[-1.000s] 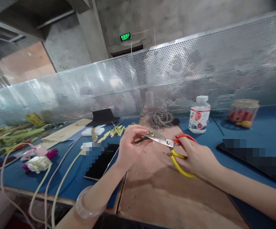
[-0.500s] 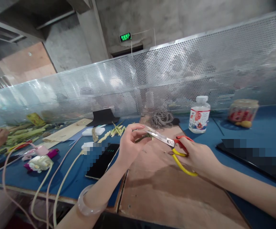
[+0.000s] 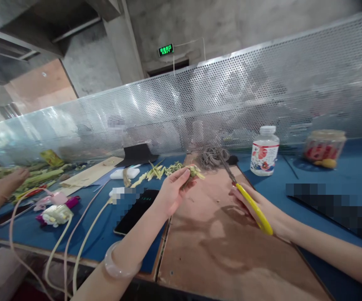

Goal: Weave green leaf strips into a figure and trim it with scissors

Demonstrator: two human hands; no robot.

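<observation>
My left hand [image 3: 176, 190] is closed around a small bunch of pale green plant strips [image 3: 196, 172], which look like dried husk or leaf. The ends stick out past my fingertips, and the part inside my grip is hidden. My right hand [image 3: 256, 205] grips a pair of scissors [image 3: 252, 208] by the handles; a yellow handle shows along its edge, while the red one is mostly covered. The dark blades point up and away over the wooden board, apart from the strips. Beyond the blade tips lies a tangle of grey cord [image 3: 213, 158].
A wooden board [image 3: 199, 259] lies on the blue tabletop. A labelled bottle [image 3: 264, 152] and a jar [image 3: 325, 146] stand right. On the left are a phone [image 3: 135, 213], chargers with cables [image 3: 55, 214], loose green strips [image 3: 155, 171] and another person's hand [image 3: 14, 179]. A perforated metal screen [image 3: 149, 108] runs behind.
The scissors have moved away from the left hand's strips and turned edge-on, blades now pointing away. My left hand has rotated, showing more of the strips. The other person's hand has shifted right.
</observation>
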